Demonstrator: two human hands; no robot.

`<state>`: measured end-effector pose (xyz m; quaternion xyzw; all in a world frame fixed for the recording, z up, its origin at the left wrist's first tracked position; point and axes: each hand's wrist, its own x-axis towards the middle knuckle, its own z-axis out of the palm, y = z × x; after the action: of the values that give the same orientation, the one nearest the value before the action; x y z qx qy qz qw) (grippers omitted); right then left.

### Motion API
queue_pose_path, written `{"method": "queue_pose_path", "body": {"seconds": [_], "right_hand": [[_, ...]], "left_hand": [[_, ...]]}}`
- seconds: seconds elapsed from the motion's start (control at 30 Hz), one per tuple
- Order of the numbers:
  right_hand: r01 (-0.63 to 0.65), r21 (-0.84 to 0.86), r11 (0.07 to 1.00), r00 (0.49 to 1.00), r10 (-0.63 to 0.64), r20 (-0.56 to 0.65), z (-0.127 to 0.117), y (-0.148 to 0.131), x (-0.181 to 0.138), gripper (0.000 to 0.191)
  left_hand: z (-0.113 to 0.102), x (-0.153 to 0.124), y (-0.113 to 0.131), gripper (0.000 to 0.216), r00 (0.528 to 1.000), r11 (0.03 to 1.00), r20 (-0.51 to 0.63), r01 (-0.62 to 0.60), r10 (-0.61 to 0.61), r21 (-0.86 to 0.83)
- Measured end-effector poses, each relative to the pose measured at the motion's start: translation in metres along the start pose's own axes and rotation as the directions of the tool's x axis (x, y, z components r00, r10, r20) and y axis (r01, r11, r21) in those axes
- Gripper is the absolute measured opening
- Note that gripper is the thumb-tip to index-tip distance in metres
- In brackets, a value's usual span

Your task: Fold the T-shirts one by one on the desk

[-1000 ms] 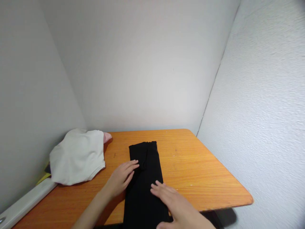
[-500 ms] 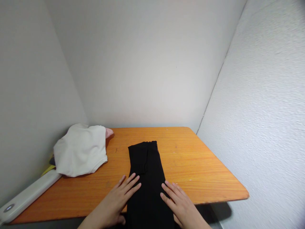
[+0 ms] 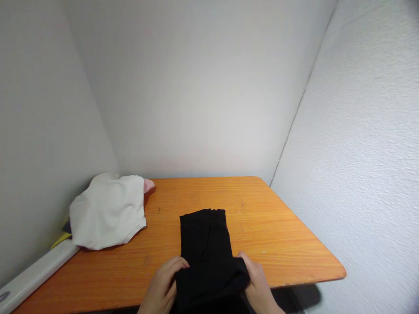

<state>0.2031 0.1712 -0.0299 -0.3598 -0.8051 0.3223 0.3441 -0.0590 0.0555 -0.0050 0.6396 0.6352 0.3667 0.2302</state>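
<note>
A black garment (image 3: 206, 244), folded into a narrow strip, lies lengthwise on the orange wooden table (image 3: 281, 244). Its near end is lifted and bunched at the table's front edge. My left hand (image 3: 165, 285) grips that end from the left, fingers curled into the cloth. My right hand (image 3: 258, 283) grips it from the right, fingers likewise closed on the fabric. Both hands sit low in the head view, partly cut off by the frame.
A pile of clothes topped by a white garment (image 3: 106, 211) lies at the table's back left, with a pink piece (image 3: 148, 185) and a yellow edge (image 3: 60, 239) showing. A white bar (image 3: 36, 274) runs along the left. Walls close in on three sides.
Both hands went from lying flat on the black garment to gripping its near end. The garment has slid toward me and its near end is raised and bunched.
</note>
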Motion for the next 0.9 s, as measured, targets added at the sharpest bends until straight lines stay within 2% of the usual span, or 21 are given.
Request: {"method": "queue_pose_path", "body": {"seconds": [0.07,0.17,0.23,0.33,0.4,0.47,0.53,0.6,0.67,0.73,0.9], "right_hand": [[-0.141,-0.127,0.982,0.988,0.132,-0.078,0.010,-0.004,0.022,0.039],[-0.316,-0.414,0.854,0.948,0.262,-0.182,0.023,-0.007,0.054,0.047],[-0.343,-0.550,0.761,0.939,0.277,-0.202,0.030,-0.005,0.066,0.050],[-0.333,-0.654,0.680,0.943,0.258,-0.211,0.034,-0.004,0.069,0.051],[-0.323,-0.691,0.646,0.946,0.196,-0.259,0.034,-0.006,0.067,0.050],[-0.251,-0.705,0.663,0.956,0.057,-0.288,0.035,-0.010,0.066,0.047],[-0.094,-0.688,0.720,0.968,-0.095,-0.232,0.038,-0.015,0.066,0.047],[0.050,-0.641,0.766,0.981,-0.158,-0.113,0.044,-0.019,0.067,0.050],[0.111,-0.597,0.795,0.991,-0.135,0.004,0.052,-0.019,0.067,0.055],[0.110,-0.571,0.814,0.994,-0.083,0.072,0.058,-0.014,0.066,0.059],[0.091,-0.522,0.848,0.994,-0.042,0.106,0.064,-0.003,0.068,0.061]], "left_hand": [[0.005,0.021,0.005,0.038,0.983,0.989,-0.112,0.144,-0.147,-0.034],[0.013,0.050,0.000,0.044,0.925,0.937,-0.231,0.332,-0.301,0.107],[0.016,0.060,-0.004,0.047,0.896,0.880,-0.253,0.420,-0.364,0.222],[0.017,0.063,0.000,0.046,0.870,0.808,-0.278,0.485,-0.406,0.336],[0.017,0.062,0.009,0.046,0.874,0.788,-0.363,0.462,-0.324,0.407],[0.016,0.064,0.017,0.045,0.902,0.797,-0.418,0.329,-0.107,0.507],[0.018,0.069,0.021,0.043,0.937,0.784,-0.323,0.098,0.135,0.613],[0.024,0.075,0.016,0.045,0.957,0.757,-0.162,-0.081,0.242,0.649],[0.033,0.079,0.004,0.051,0.970,0.757,-0.095,-0.111,0.222,0.643],[0.042,0.081,-0.009,0.055,0.982,0.774,-0.101,-0.060,0.159,0.630],[0.053,0.080,-0.025,0.059,0.990,0.809,-0.101,-0.021,0.099,0.587]]}}
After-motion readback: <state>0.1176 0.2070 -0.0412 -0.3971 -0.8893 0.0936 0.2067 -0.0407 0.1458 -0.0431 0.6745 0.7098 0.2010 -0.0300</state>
